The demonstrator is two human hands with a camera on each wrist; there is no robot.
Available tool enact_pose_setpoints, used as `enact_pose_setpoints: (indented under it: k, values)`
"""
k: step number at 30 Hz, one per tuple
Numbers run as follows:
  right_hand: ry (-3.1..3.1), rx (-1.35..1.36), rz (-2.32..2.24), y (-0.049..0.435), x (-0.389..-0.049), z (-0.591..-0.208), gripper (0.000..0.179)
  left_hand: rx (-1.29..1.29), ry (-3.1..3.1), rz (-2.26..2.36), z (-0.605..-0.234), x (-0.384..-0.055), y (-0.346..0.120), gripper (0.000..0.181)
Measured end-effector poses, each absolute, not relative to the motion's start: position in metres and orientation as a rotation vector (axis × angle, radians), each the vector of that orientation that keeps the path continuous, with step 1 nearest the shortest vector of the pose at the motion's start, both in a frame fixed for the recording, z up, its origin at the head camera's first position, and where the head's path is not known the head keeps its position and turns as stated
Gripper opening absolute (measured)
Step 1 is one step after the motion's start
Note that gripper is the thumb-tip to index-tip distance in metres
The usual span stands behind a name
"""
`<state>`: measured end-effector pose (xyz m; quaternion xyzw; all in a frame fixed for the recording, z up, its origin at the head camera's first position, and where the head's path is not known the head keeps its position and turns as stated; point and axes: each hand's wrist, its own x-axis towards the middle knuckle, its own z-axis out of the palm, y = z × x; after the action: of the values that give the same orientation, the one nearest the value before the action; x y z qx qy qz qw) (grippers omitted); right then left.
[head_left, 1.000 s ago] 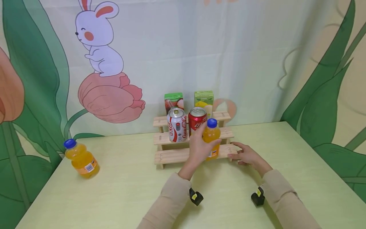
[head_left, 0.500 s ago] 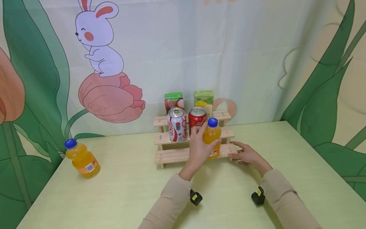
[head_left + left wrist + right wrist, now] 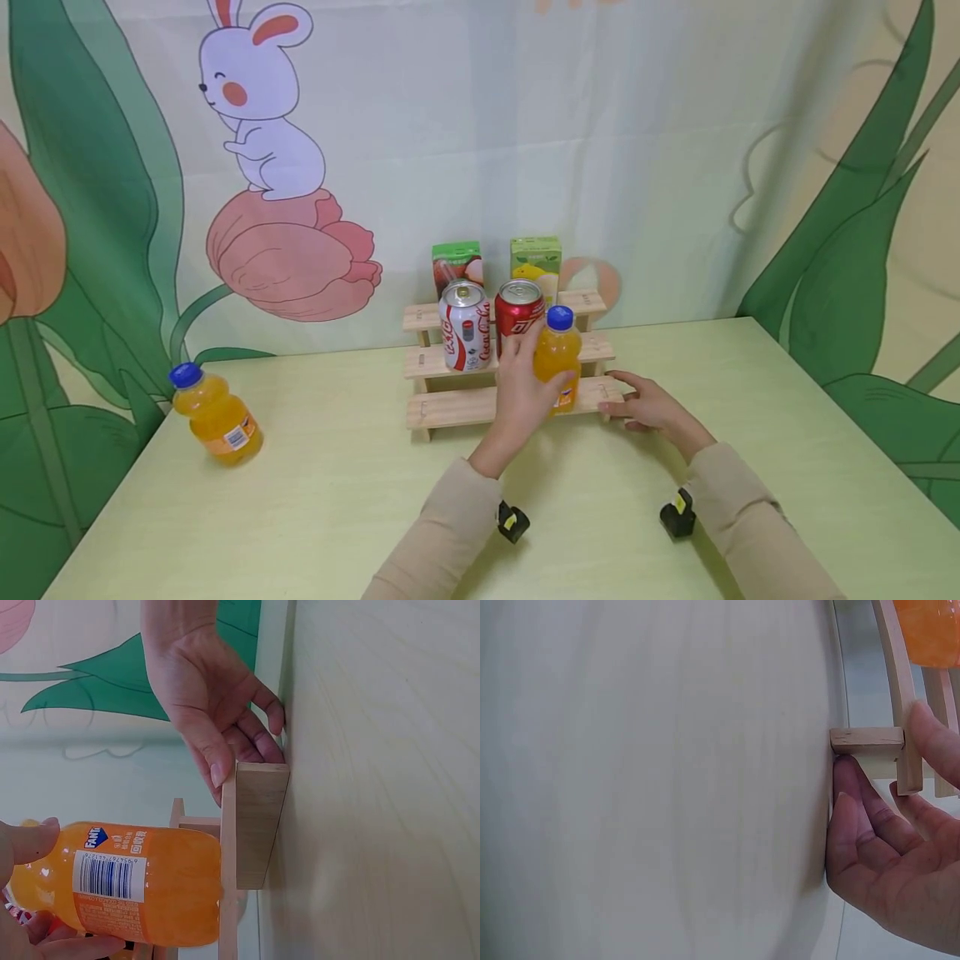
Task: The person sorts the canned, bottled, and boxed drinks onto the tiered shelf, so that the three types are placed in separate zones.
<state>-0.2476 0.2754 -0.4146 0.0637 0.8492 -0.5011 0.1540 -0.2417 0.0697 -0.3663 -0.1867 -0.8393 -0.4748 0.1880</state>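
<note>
My left hand grips an orange Fanta bottle with a blue cap, thumb on one side and fingers on the other. The bottle stands upright at the right part of the lowest step of a three-step wooden shelf. In the left wrist view the base of the bottle meets the step's board. My right hand holds the right end of that lowest step. In the right wrist view its thumb lies on the board's top and its fingers curl beneath, beside the wooden leg.
A white Coca-Cola can and a red can stand on the middle step. Behind them, two juice cartons, one red-green and one light green, are on the top step. A second orange bottle stands at the table's left.
The left hand has shifted the bottle very slightly back and to the right on the lowest step. My right hand keeps its hold on the shelf end.
</note>
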Motion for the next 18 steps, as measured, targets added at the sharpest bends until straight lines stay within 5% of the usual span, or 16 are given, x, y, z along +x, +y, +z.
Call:
enact_pose_setpoints:
  k: [18]
  values:
    - [2.429, 0.195, -1.462, 0.279, -0.250, -0.418, 0.079, -0.573, -2.319, -1.376, -0.366, -0.238, 0.061, 0.061]
